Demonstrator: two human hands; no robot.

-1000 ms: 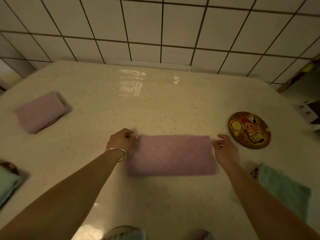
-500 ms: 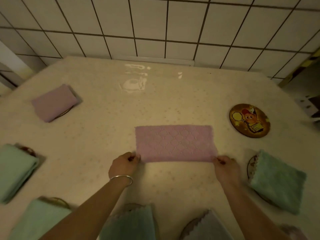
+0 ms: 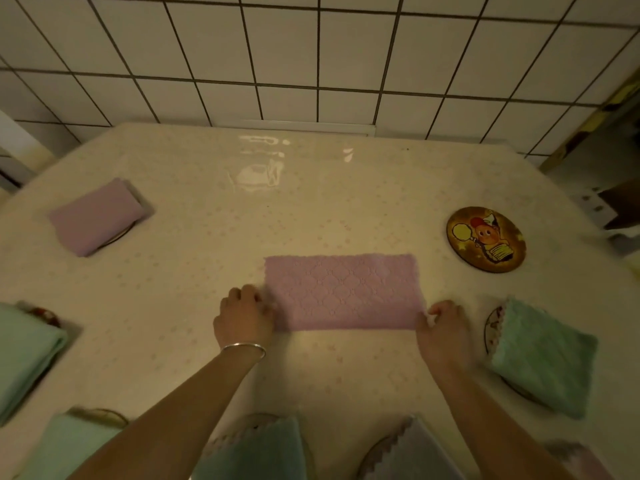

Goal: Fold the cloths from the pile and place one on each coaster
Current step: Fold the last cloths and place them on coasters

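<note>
A pink cloth (image 3: 343, 291) lies flat on the table as a long rectangle, folded once. My left hand (image 3: 244, 317) pinches its near left corner. My right hand (image 3: 441, 325) pinches its near right corner. A bare round coaster (image 3: 485, 239) with a cartoon picture sits to the far right of the cloth. Folded cloths cover other coasters: a pink one (image 3: 95, 216) at far left, a green one (image 3: 540, 358) at right, a green one (image 3: 24, 355) at left.
More folded cloths line the near edge: green (image 3: 65, 448), green (image 3: 256, 452), grey (image 3: 412, 455). The table (image 3: 346, 188) has a glossy patterned cover. A tiled wall (image 3: 311, 57) stands right behind it. Dark furniture (image 3: 620, 202) stands beyond the right edge.
My hands moved from the cloth's far corners to its near corners, where they stay. The camera tilted down, bringing the cloths along the near edge into view.
</note>
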